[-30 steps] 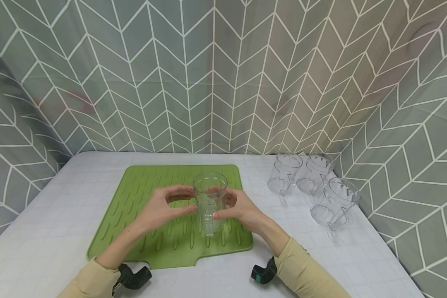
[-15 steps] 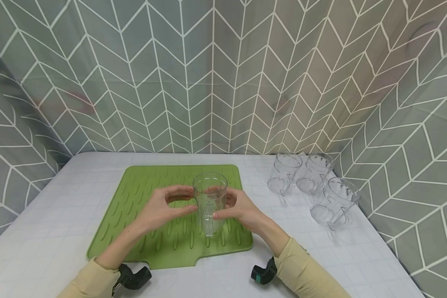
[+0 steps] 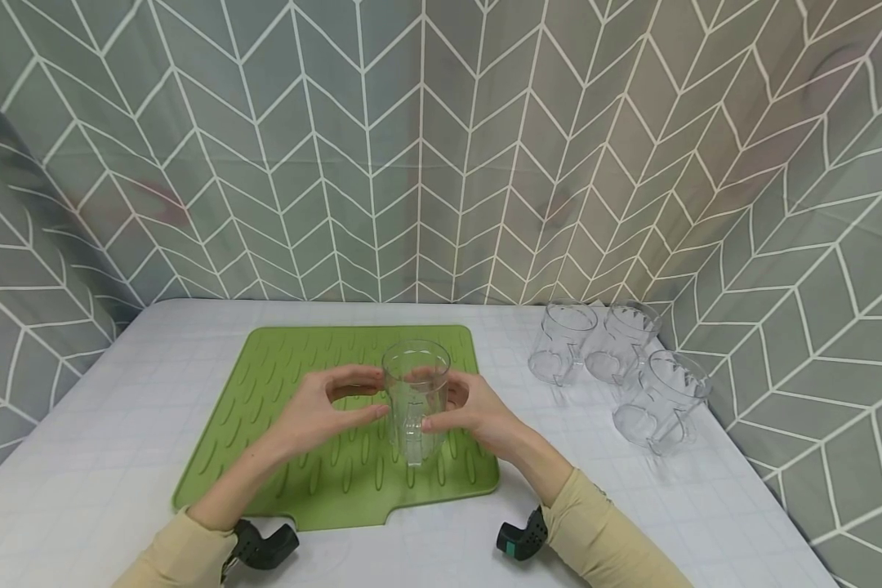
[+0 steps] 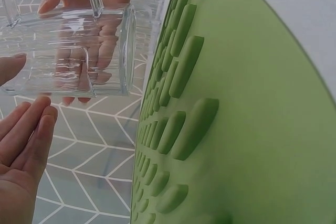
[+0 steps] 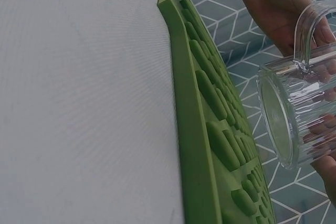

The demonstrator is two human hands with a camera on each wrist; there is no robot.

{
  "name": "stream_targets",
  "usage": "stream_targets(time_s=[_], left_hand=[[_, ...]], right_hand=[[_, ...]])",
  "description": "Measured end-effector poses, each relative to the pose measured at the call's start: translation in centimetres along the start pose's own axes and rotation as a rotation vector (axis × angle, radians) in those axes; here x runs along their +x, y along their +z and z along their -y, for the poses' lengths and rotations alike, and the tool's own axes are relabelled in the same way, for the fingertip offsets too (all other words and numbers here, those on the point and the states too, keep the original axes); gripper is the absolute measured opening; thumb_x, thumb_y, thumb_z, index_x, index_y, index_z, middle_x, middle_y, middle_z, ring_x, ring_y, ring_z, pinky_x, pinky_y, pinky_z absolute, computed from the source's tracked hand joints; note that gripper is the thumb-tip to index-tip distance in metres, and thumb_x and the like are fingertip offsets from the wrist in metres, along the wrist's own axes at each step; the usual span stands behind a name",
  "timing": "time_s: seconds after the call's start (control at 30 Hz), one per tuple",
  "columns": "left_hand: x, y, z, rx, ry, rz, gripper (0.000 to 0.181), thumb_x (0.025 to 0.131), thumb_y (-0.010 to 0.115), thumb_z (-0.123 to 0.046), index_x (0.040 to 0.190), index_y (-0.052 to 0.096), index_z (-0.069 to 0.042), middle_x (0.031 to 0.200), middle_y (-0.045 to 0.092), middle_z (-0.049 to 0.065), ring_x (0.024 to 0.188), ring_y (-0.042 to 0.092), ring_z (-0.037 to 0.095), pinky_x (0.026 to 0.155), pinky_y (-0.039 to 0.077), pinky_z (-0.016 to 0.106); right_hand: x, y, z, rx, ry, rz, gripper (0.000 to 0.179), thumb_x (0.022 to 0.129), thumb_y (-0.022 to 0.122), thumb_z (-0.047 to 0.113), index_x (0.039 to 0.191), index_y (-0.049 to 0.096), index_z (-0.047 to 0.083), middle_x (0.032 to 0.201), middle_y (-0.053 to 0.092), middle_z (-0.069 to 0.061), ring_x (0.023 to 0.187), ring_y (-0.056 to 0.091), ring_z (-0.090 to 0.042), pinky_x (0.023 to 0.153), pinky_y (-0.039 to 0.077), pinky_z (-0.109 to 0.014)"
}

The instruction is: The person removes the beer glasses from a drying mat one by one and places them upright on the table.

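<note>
A clear glass mug (image 3: 414,402) is held upright over the green drying mat (image 3: 316,513), its handle facing the person. My right hand (image 3: 478,412) grips its right side, with the thumb near the handle. On the mug's left side, my left hand (image 3: 323,412) holds it with thumb and fingertips. In the left wrist view, the right-hand fingers show through the glass mug (image 4: 68,51). The right wrist view shows the bottom of the glass mug (image 5: 278,119) apart from the ridged drying mat (image 5: 191,129).
To the right on the white-covered table (image 3: 81,457) stand three more clear glass mugs: one at the back (image 3: 562,339), one beside it (image 3: 621,343) and a nearer one (image 3: 661,400). A patterned curtain (image 3: 412,163) encloses the back and sides.
</note>
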State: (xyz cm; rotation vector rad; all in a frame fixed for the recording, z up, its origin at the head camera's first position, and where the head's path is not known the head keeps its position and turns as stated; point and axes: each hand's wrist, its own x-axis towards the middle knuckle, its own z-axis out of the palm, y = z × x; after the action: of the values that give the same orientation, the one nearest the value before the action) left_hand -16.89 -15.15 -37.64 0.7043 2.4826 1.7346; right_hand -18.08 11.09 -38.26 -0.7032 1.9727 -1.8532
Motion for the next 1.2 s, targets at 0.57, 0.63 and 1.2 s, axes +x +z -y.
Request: stream_targets(time_s=[0.57,0.63,1.2], left_hand=[[0.2,-0.8,0.5,-0.004,0.032,-0.019,0.041,0.09,0.076,-0.023,0.127,0.065,-0.01,0.125,0.07,0.006,0.117,0.064,0.033,0.099,0.054,0.039],[0.2,-1.2,0.6,0.004,0.032,-0.041,0.039,0.092,0.074,-0.023,0.127,0.064,-0.008,0.125,0.07,0.006,0.116,0.064,0.031,0.097,0.054,0.031],[0.5,-4.0,2.0,0.076,-0.089,-0.181,0.043,0.097,0.068,-0.029,0.131,0.061,-0.005,0.127,0.069,0.012,0.106,0.066,0.003,0.089,0.054,0.016]], right_hand=[[0.1,-0.2,-0.2,0.043,-0.019,0.002,0.066,0.077,0.076,0.001,0.139,0.054,0.004,0.143,0.056,-0.013,0.133,0.051,-0.023,0.11,0.041,-0.035],[0.1,-0.2,-0.2,0.042,-0.013,0.001,0.067,0.077,0.076,0.001,0.139,0.054,0.005,0.144,0.056,-0.012,0.135,0.049,-0.023,0.112,0.039,-0.037],[0.2,-0.1,-0.3,0.091,-0.01,0.003,0.071,0.069,0.075,-0.004,0.138,0.055,0.001,0.142,0.057,-0.016,0.134,0.05,-0.025,0.114,0.036,-0.038]])
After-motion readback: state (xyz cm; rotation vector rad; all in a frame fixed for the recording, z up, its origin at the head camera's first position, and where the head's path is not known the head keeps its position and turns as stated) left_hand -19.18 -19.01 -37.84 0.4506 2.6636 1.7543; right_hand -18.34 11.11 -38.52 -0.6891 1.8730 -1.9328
